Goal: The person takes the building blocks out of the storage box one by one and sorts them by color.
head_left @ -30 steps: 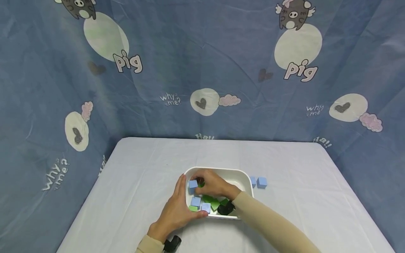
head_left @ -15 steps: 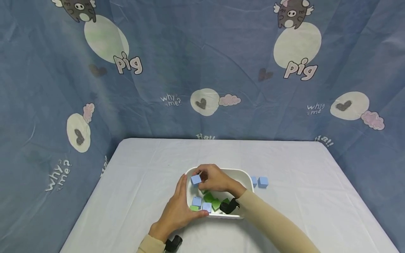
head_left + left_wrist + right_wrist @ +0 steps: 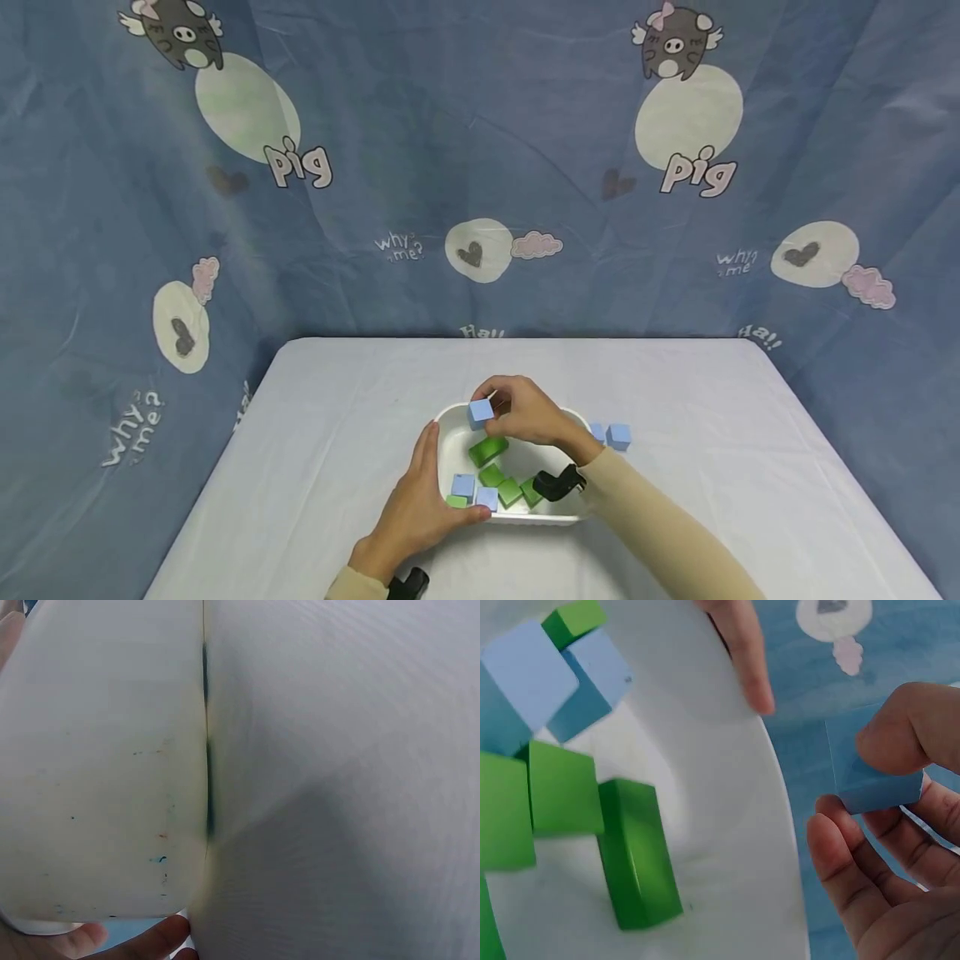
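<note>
My right hand [image 3: 523,410] pinches a blue cube [image 3: 480,414] between thumb and fingers, above the far-left rim of a white plastic tray [image 3: 459,435]. In the right wrist view the held cube [image 3: 846,769] hangs just outside the tray's edge. My left hand [image 3: 420,502] rests against the tray's near-left corner, its straight fingers along the left wall and its thumb at the front rim. Inside the tray lie a long green block [image 3: 488,451], several green cubes [image 3: 509,492] and two blue cubes [image 3: 463,487].
Two more blue cubes [image 3: 618,437] sit on the white-covered table [image 3: 360,400], just right of the tray. A blue cloth [image 3: 480,167] with printed pigs hangs behind the table. A black camera [image 3: 558,482] is strapped to the right wrist.
My right hand has lifted the blue cube from inside the tray's left end, up and slightly right, uncovering the long green block. The left hand has stayed at the tray.
</note>
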Available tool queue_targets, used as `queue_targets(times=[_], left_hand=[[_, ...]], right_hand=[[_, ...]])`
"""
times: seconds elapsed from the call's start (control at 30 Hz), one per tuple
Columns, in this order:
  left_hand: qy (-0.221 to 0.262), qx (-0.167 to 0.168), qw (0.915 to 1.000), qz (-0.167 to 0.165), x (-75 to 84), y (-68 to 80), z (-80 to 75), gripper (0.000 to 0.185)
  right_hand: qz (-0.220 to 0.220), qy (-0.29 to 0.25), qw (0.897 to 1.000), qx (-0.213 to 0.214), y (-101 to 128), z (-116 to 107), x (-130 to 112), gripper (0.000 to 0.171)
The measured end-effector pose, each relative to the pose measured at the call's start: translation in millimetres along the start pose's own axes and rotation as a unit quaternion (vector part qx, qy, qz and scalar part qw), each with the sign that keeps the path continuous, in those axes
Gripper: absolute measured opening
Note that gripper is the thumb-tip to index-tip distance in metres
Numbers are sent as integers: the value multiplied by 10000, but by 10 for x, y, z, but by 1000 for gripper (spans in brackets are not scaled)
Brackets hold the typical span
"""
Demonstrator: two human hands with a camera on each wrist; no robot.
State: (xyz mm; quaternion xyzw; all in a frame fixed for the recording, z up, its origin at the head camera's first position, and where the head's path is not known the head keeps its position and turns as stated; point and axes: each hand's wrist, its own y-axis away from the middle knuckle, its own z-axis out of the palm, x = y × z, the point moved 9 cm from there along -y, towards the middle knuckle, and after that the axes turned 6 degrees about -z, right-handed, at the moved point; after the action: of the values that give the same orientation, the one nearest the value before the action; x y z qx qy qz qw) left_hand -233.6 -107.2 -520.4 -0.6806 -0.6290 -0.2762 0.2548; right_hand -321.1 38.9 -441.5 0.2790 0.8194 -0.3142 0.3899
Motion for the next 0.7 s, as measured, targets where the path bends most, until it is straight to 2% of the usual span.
queue_targets(times=[0.37,0.7], left_hand=[[-58,-24,9999,-138,-24,-10,-2,148],[-17,47,10000,-67,-11,-15,0,148]], right_hand=[[196,-78,9993,312,157,-316,14,29],[455,-99,9971,600,336,-524,88,31]])
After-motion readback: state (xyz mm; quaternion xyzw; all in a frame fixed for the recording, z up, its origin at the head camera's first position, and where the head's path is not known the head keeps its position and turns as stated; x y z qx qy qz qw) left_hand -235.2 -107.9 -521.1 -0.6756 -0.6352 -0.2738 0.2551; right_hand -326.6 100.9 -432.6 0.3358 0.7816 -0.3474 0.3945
